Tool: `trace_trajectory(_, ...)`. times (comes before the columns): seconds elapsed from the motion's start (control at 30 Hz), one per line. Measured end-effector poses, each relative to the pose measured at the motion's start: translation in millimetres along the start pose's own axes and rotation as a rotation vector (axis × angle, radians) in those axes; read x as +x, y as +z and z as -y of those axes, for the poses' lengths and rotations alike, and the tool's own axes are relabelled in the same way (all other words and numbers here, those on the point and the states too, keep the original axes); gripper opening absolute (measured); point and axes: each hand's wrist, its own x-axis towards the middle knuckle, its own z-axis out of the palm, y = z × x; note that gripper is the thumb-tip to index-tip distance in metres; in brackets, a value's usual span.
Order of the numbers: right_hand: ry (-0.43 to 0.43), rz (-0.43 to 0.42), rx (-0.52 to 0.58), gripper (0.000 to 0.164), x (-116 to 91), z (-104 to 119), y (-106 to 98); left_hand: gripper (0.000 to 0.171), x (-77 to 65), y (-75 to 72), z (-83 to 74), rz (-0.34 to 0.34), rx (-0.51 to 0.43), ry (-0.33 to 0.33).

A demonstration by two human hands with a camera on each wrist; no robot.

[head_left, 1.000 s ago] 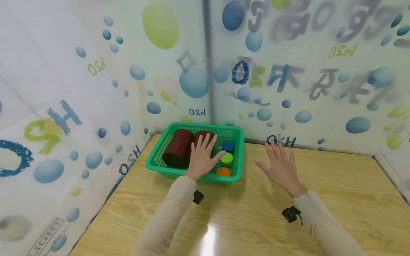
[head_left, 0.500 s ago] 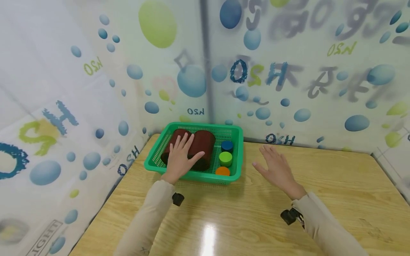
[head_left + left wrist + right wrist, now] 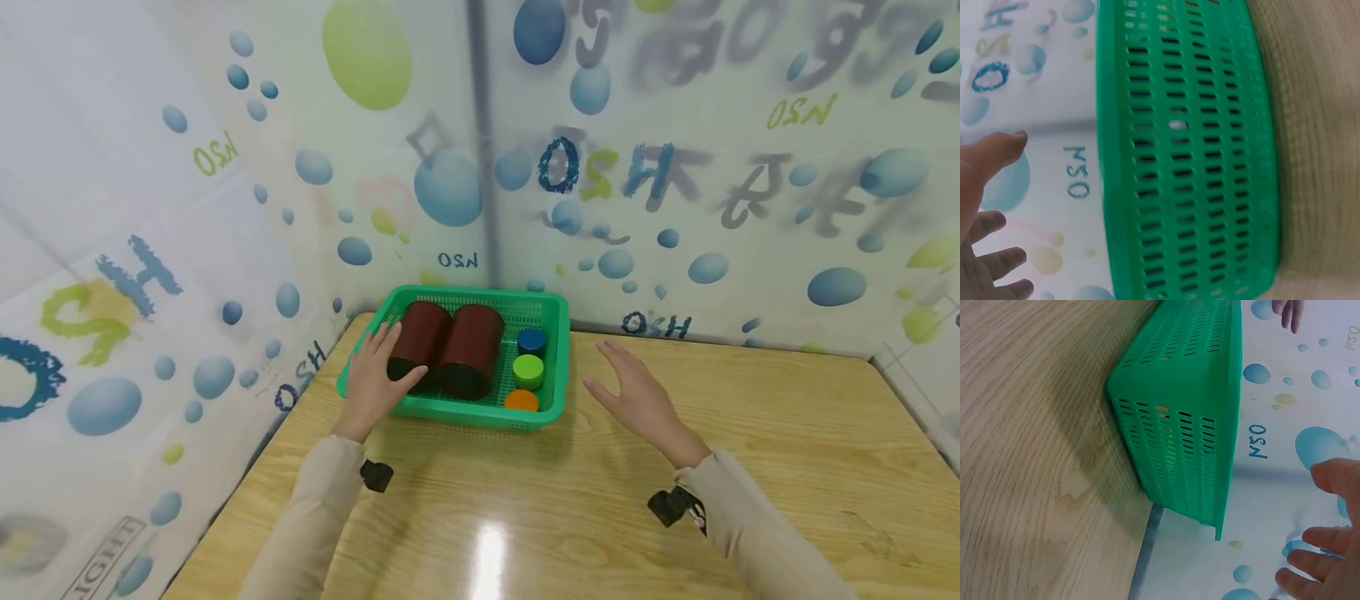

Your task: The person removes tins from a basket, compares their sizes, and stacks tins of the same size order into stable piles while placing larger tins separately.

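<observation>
A green plastic basket (image 3: pixel 558 367) with slotted walls stands on the table. Inside lie two dark reddish-brown cylinders (image 3: pixel 471 350) side by side. Along its right end sit a blue round piece (image 3: pixel 532 342), a lime green one (image 3: pixel 528 371) and an orange one (image 3: pixel 521 401). My left hand (image 3: pixel 367 387) hovers over the basket's front left corner with fingers spread, holding nothing. To the right of the basket, my right hand (image 3: pixel 641 404) is held in the air, fingers extended and nothing in it. In the left wrist view the basket's slotted wall (image 3: pixel 1191 162) hides its contents.
The wooden table (image 3: pixel 570 517) meets a back wall (image 3: pixel 675 208) and a left wall (image 3: pixel 150 333), both covered with bubble-print sheeting. A black camera is strapped at each wrist, under beige sleeves (image 3: pixel 307 508).
My left hand has moved left, from over the brown cylinders to the basket's left corner, uncovering both. My right hand has shifted slightly left and turned inward.
</observation>
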Motion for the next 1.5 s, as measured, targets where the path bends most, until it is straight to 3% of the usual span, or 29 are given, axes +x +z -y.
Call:
trace_trajectory(0.27, -0.012, -0.029, 0.041, 0.052, 6.7, 6.7, 2.3, 0.072, -6.9, -10.9, 29.9, 0.01, -0.052, -0.118)
trace_trajectory(0.4, -0.02, -0.034, 0.084, 0.049, 10.4, 9.0, 6.0, 0.066, -8.8, -14.6, 42.0, -0.008, -0.087, -0.135)
trace_trajectory(0.8, -0.028, -0.057, 0.268, 0.037, 26.2, 19.5, 16.0, 0.053, -10.2, -16.5, 64.3, -0.022, -0.197, -0.283)
trace_trajectory(1.07, -0.009, -0.041, 0.252, 0.035, 34.6, 30.1, 20.0, 0.049, -11.1, -14.5, 72.6, -0.007, -0.2, -0.308)
trace_trajectory(1.5, -0.051, -0.028, 0.268, 0.03, 40.0, 39.7, 26.0, 0.042, -8.6, -12.1, 84.8, 0.031, -0.183, -0.32)
